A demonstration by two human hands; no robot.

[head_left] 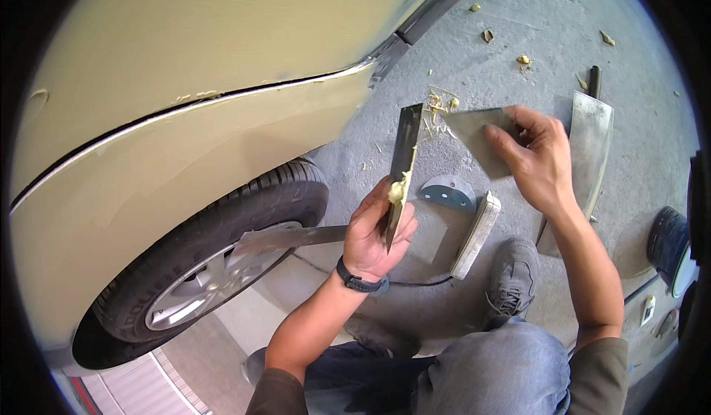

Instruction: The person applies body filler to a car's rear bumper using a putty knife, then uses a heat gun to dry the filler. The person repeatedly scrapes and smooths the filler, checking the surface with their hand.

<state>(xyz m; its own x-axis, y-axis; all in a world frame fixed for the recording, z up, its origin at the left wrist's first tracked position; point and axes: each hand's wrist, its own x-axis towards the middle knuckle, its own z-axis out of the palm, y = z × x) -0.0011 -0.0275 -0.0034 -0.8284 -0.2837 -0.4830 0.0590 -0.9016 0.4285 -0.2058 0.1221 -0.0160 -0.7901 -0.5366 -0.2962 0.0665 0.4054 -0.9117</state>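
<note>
My left hand [374,237] holds a narrow dark metal spreader [405,137] upright, with pale yellow paste [398,188] on its edge. My right hand [539,159] grips a square-ish metal spreader [480,137] between thumb and fingers, slightly apart from the left one. Behind my left wrist, a long metal strip [311,236] crosses in front of the car wheel [185,289]. The beige car panel [185,37] has smeared patches and bits of paste along its seam.
On the concrete floor [518,15] lie yellow scraps [525,63], a blue half disc with holes [446,191], a long pale block [476,233] with a cord, and a long metal blade [589,148] with a dark handle. A blue container [663,245] is at right, beyond my shoe [511,278].
</note>
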